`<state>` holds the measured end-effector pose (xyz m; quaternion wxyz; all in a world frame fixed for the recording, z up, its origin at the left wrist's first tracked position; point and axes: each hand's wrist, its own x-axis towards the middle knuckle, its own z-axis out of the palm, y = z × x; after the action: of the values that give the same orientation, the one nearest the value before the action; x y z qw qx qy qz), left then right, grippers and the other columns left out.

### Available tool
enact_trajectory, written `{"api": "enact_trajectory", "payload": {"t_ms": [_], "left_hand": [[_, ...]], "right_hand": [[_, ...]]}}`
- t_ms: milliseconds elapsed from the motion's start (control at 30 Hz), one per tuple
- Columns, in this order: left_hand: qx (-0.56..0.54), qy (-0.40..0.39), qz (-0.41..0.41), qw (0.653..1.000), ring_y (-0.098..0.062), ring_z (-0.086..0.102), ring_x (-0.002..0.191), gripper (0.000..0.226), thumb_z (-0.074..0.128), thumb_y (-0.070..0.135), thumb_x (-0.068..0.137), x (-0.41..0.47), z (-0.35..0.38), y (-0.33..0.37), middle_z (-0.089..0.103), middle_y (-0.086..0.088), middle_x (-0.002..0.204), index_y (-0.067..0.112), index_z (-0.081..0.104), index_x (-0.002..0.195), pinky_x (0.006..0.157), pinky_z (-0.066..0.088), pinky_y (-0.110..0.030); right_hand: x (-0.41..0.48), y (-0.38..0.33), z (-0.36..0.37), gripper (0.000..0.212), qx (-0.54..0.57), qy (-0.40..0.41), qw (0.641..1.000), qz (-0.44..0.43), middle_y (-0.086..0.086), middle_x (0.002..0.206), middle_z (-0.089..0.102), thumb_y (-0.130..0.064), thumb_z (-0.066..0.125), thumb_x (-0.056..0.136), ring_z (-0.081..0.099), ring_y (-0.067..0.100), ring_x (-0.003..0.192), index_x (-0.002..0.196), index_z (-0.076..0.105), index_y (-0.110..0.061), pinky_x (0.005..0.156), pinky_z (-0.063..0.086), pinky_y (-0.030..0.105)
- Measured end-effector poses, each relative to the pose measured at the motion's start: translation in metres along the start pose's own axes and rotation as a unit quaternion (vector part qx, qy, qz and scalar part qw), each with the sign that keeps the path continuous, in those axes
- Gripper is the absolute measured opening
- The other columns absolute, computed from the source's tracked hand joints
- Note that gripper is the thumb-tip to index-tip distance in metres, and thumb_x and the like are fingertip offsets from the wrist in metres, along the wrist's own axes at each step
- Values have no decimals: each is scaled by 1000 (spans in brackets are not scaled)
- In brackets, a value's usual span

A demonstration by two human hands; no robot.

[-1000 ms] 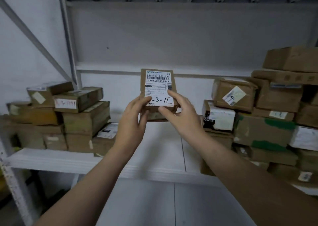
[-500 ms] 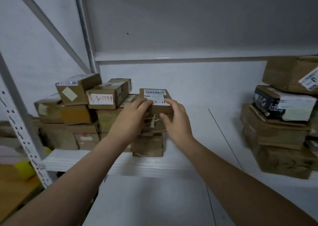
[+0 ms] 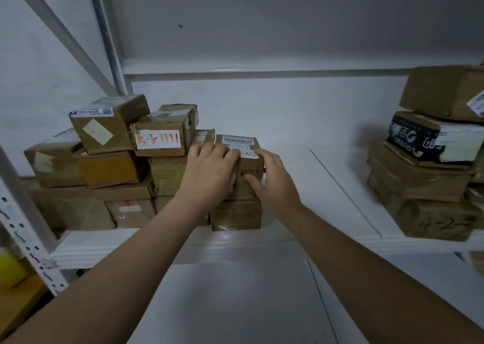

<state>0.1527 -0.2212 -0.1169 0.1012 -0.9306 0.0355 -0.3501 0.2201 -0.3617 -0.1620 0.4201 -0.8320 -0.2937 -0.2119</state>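
I log left hand curled over small brown labelled cardboard parcel | right hand grips its 3 o'clock side | likely squaring it atop stack

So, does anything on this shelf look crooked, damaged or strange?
On the left pile, the top box with the pale sticker sits tilted, not square on the boxes below. On the right pile, the black printed box is turned askew to its neighbours. The labelled parcel held by the left hand and right hand sits level.
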Motion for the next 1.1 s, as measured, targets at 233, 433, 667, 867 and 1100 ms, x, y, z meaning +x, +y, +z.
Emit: {"api": "enact_trajectory", "payload": {"t_ms": [233, 433, 667, 867, 1100], "left_hand": [[-38, 27, 15, 999, -31, 57, 102, 25, 56, 25, 89, 13, -7, 14, 65, -9, 111, 13, 65, 109, 85, 35, -42], [-103, 42, 68, 991, -31, 52, 111, 32, 50, 26, 94, 47, -14, 61, 60, -8, 122, 15, 59, 123, 89, 32, -41], [-188, 41, 120, 974, -25, 46, 117, 38, 42, 32, 98, 94, -13, 144, 49, -1, 134, 20, 49, 133, 94, 31, -34], [-291, 42, 139, 946, -24, 45, 120, 45, 47, 32, 97, 147, -18, 235, 43, -3, 138, 19, 41, 139, 95, 41, -35], [-344, 12, 86, 935, -31, 42, 127, 70, 53, 38, 93, 233, -23, 303, 28, -12, 150, 30, 12, 150, 97, 44, -46]], "right_hand": [[-1, 10, -50, 49, -119, -1, 993, -20, 0, 144, 43, -28, 52, 95, 41, 19, 130, 142, 40, -18, 101, 37, 33], [-2, 18, -124, 37, -176, 77, 981, 2, 3, 133, 52, -20, 53, 94, 47, 21, 122, 131, 52, -14, 96, 38, 31], [-18, 48, -227, 36, -244, 131, 960, 40, 8, 129, 52, -15, 54, 91, 46, 25, 120, 127, 54, -11, 97, 38, 34], [-27, 90, -314, 39, -284, 154, 944, 74, 3, 137, 45, -20, 53, 94, 37, 20, 128, 132, 50, -13, 99, 33, 30], [-7, 125, -371, 49, -211, 169, 959, 89, 2, 139, 42, -21, 57, 92, 42, 17, 126, 139, 44, -15, 95, 27, 18]]}}
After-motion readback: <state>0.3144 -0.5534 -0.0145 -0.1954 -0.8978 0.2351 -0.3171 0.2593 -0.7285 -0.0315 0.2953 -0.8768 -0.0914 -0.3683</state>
